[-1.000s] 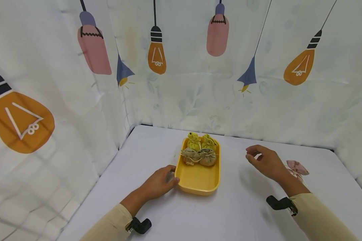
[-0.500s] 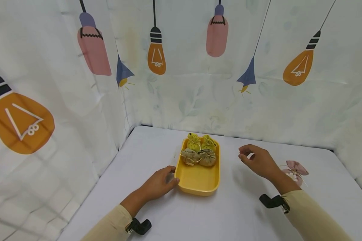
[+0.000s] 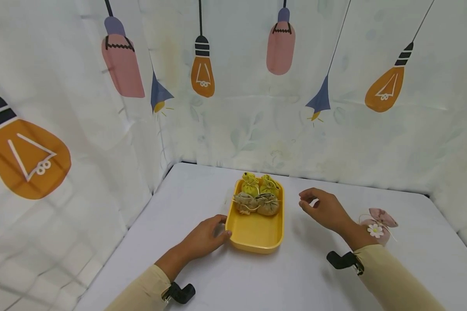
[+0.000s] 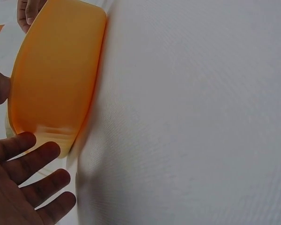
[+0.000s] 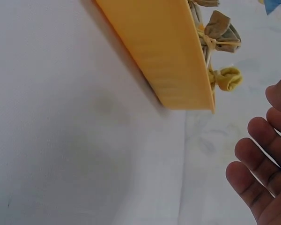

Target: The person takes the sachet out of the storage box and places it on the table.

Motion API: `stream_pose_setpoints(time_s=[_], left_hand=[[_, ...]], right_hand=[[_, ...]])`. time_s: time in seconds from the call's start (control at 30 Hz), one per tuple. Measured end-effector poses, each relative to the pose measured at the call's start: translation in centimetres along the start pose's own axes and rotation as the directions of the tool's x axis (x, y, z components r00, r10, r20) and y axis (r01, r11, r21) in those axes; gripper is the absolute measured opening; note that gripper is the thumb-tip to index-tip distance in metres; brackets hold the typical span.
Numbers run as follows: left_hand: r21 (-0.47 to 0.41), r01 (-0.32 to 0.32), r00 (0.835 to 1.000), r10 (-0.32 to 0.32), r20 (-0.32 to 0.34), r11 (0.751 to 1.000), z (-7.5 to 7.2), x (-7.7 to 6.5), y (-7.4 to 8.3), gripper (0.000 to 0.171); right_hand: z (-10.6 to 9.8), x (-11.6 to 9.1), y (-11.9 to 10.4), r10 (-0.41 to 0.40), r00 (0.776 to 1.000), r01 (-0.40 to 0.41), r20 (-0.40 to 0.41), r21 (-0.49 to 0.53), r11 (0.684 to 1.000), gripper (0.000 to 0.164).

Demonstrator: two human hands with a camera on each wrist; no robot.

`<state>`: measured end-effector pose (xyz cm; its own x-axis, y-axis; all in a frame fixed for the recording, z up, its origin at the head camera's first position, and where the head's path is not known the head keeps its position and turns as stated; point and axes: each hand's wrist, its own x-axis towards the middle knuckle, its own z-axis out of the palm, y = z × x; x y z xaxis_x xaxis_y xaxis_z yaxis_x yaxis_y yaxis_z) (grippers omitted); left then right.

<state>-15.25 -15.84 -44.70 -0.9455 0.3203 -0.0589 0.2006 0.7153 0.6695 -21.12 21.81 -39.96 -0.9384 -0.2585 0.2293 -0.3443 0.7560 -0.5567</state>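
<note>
A yellow plastic tray [image 3: 257, 233] holds two yellow-green drawstring pouches [image 3: 251, 185] at its far end. Two greyish-beige drawstring pouches [image 3: 267, 204] lie in front of them. My left hand [image 3: 203, 236] is at the tray's left side, thumb at the rim; the left wrist view shows its spread fingers [image 4: 37, 159] beside the wall. To the right of the tray, my right hand [image 3: 327, 211] hovers over the table, fingers loosely bent and nothing in them. A pink pouch with a white flower [image 3: 385, 218] lies by my right wrist, which partly covers it.
The table [image 3: 295, 276] has a white cover. Behind it and to the left hang white curtains [image 3: 233, 125] printed with lamps and bulbs. A black wrist camera [image 3: 342, 260] sticks out from each cuff.
My right hand has moved left toward the tray, uncovering more of the pink pouch. My left hand, the tray and the pouches in it stay in place.
</note>
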Motion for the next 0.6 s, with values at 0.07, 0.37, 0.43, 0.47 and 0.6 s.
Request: stream_pose_setpoints(time_s=[0.07, 0.37, 0.43, 0.47, 0.6], left_hand=[[-0.003, -0.005, 1.000, 0.005, 0.000, 1.000, 0.0, 0.0, -0.1, 0.053], [-0.009, -0.017, 1.000, 0.017, 0.003, 1.000, 0.0, 0.0, -0.3, 0.054], [-0.011, -0.017, 1.000, 0.017, 0.004, 1.000, 0.0, 0.0, -0.3, 0.054], [-0.011, -0.017, 1.000, 0.017, 0.005, 1.000, 0.0, -0.1, -0.3, 0.055], [-0.014, -0.018, 1.000, 0.018, 0.003, 1.000, 0.0, -0.1, -0.2, 0.055]], right_hand=[[0.2, 0.1, -0.2, 0.006, 1.000, -0.006, 0.005, -0.003, 1.000, 0.022], [1.0, 0.6, -0.9, 0.018, 0.999, -0.019, 0.039, 0.014, 1.000, 0.025], [1.2, 0.7, -1.0, 0.020, 0.999, -0.020, 0.041, 0.015, 1.000, 0.025], [1.3, 0.8, -1.0, 0.019, 0.999, -0.020, 0.042, 0.016, 1.000, 0.025], [1.8, 0.9, -1.1, 0.021, 0.999, -0.023, 0.049, 0.022, 0.999, 0.025]])
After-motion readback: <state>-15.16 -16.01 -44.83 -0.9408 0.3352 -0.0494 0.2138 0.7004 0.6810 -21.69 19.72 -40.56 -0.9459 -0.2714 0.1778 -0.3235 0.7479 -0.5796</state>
